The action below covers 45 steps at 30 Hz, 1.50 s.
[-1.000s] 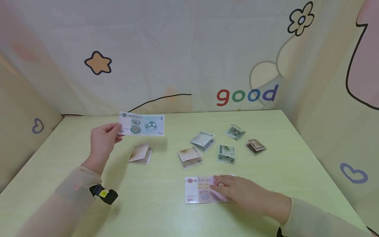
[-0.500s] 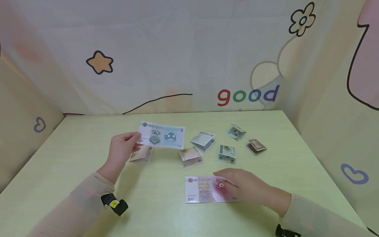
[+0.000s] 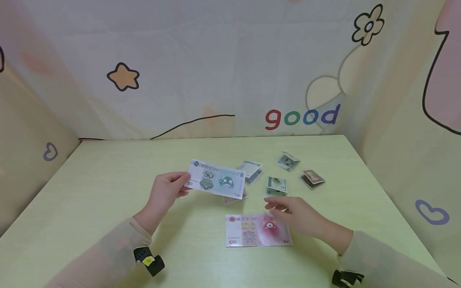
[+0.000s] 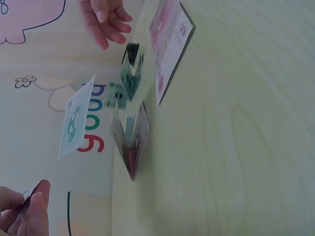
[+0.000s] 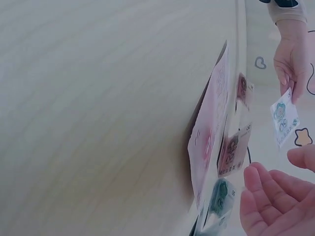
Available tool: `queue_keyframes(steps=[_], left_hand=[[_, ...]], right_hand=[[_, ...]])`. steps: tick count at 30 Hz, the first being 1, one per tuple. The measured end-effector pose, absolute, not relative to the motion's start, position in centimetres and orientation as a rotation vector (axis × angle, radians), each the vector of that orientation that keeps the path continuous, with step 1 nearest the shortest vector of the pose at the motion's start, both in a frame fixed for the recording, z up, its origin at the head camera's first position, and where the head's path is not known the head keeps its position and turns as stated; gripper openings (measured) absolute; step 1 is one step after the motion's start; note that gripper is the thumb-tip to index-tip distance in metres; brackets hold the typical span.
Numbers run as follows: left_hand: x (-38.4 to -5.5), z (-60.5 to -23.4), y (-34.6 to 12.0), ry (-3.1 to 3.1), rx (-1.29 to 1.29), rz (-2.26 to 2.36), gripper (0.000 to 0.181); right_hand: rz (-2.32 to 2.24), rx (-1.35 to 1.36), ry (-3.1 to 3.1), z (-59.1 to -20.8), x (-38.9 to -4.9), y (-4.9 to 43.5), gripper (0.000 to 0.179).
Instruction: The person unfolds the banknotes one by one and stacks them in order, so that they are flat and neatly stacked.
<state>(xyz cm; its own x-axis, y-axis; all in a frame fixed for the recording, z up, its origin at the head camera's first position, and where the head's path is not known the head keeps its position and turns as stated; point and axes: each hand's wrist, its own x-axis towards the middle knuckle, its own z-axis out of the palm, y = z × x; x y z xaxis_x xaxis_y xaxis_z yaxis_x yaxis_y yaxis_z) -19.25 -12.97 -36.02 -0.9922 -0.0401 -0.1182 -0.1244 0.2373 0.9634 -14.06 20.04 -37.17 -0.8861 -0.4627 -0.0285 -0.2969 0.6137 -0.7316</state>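
Observation:
My left hand [image 3: 165,194] pinches a flat 50 play banknote [image 3: 216,179] by its left end, held up over the table and tilted down to the right. It overlaps two folded banknotes behind it: a bluish one [image 3: 256,175] and a brownish one [image 3: 235,200] that is mostly covered. My right hand [image 3: 300,218] holds nothing, its fingers loosely bent above the right end of a pink 100 banknote [image 3: 248,232] on the table. In the right wrist view, the right palm [image 5: 283,204] shows bare. A greenish folded banknote [image 3: 276,185] stands just past the right fingertips.
Farther back on the right are a folded green banknote [image 3: 288,161] and a folded brown one [image 3: 312,179]. The pale wooden table [image 3: 108,168] is backed by a printed curtain [image 3: 194,80], with similar cloth on both sides. Each wrist wears a black strap [image 3: 148,261].
My left hand has carried the 50 banknote rightward and closer, from the left side to mid-table. My right hand has lifted off the 100 banknote, which now lies uncovered.

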Motion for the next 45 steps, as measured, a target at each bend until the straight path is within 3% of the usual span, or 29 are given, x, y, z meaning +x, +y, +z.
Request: queue_keyframes(steps=[7,14,45], left_hand=[[-18.3,-36.6,-11.4,2.373,-0.117,1.909,0.027],[-17.6,-37.0,-10.3,2.336,-0.123,1.919,0.025],[-15.9,-38.7,-8.1,2.324,-0.006,1.707,0.021]], right_hand=[[-1.246,-0.582,2.583,-37.0,-14.4,19.8,0.036],[-1.364,-0.358,2.497,-37.3,-14.8,19.7,0.035],[-1.432,-0.248,2.503,-37.7,-14.9,20.8,0.029]])
